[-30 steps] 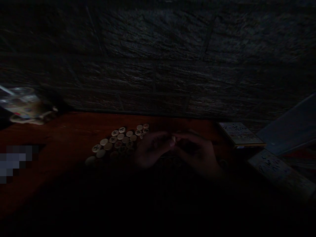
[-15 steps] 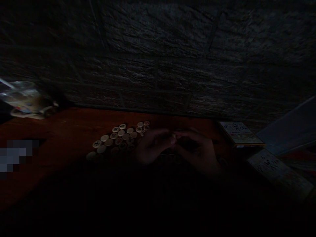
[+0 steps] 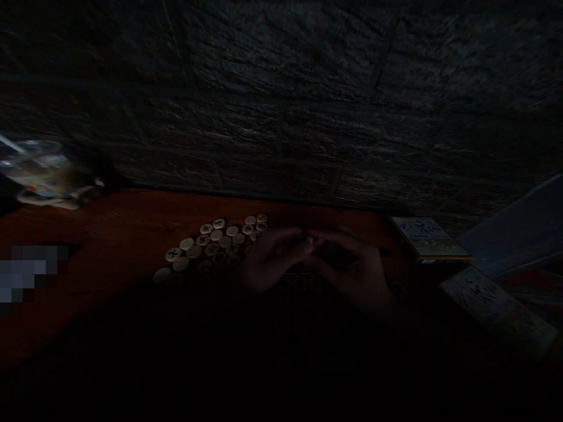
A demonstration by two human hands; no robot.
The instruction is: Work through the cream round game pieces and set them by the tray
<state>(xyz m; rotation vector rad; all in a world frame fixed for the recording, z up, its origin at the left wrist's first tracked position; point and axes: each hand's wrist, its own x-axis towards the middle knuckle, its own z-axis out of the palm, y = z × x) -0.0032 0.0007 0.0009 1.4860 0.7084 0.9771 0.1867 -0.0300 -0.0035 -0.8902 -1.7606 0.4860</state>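
Observation:
My left hand (image 3: 273, 258) and my right hand (image 3: 352, 265) meet above the table, fingertips together. Both are closed in a pinch around a small pale piece (image 3: 310, 241), mostly hidden by the fingers; it looks like a round chess piece. Left of my left hand lie several round wooden Chinese chess pieces (image 3: 216, 235). Some show dark or red characters, others a plain face. Below the hands a few more discs (image 3: 301, 283) are barely visible in deep shadow.
A printed box (image 3: 433, 235) lies right of my hands, with a similar printed panel (image 3: 497, 308) closer to me. A clear cup (image 3: 44, 170) with a straw stands far left. Behind the reddish-brown table (image 3: 127, 223) rises a dark stone wall (image 3: 281, 88).
Both hands stay almost in place, still pinching the small piece. The view shifts very slightly; the pieces on the table look unmoved.

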